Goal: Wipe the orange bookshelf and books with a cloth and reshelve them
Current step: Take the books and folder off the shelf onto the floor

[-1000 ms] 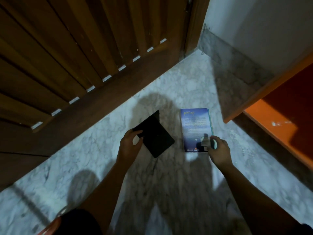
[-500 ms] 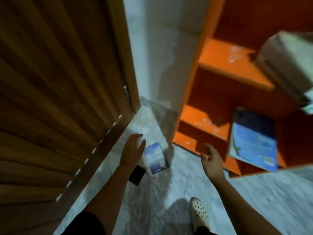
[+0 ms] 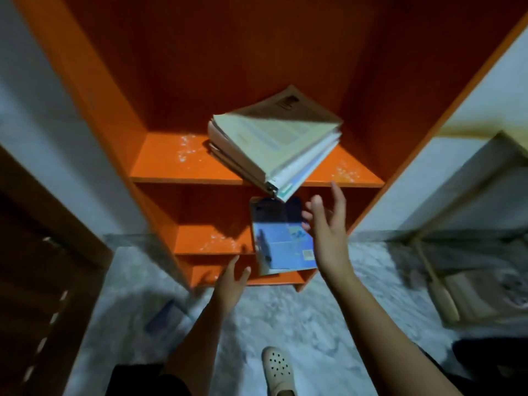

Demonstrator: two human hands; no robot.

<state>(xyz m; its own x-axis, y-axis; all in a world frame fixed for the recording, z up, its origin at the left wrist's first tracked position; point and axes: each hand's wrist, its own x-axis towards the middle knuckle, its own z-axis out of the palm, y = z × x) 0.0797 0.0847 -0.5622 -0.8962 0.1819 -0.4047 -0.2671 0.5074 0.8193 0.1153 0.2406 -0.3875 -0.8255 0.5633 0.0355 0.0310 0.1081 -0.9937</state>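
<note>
Several stacked books [image 3: 274,138] overhang white-speckled orange bookshelf [image 3: 177,158] | left hand [image 3: 231,284], right hand [image 3: 328,232]: unclenched, empty

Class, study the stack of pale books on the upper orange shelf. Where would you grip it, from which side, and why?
Probably the near corner of the stack, from the front. The stack lies flat but turned diagonally, so that corner overhangs the shelf board, leaving room for fingers beneath and thumb on top.
</note>
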